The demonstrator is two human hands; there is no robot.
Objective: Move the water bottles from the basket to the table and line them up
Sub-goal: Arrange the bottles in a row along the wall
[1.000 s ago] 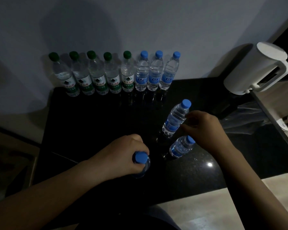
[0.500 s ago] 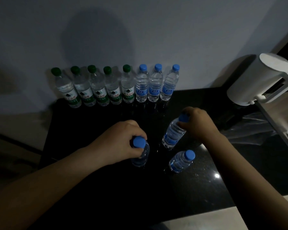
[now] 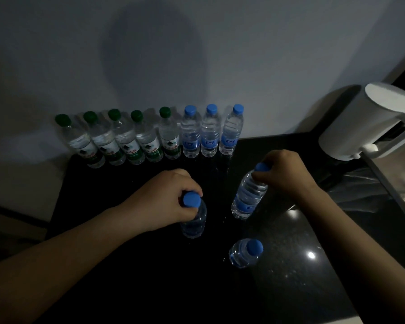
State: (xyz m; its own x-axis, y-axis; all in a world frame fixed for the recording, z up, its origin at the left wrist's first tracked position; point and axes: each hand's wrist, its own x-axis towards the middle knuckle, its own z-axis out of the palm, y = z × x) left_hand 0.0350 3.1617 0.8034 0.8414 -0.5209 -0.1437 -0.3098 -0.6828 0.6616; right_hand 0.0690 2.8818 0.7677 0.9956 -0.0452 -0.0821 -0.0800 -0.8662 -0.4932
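The left hand (image 3: 171, 199) gripped one blue-capped bottle (image 3: 194, 220) at the neck, fingers (image 3: 192, 187) curled under the cap. The right hand (image 3: 283, 174) pinched a tilted bottle (image 3: 248, 197) likewise, probably to carry both upright to the row (image 3: 150, 136) standing against the wall. A third bottle (image 3: 244, 252) waited alone on the dark surface (image 3: 313, 265); no basket showed.
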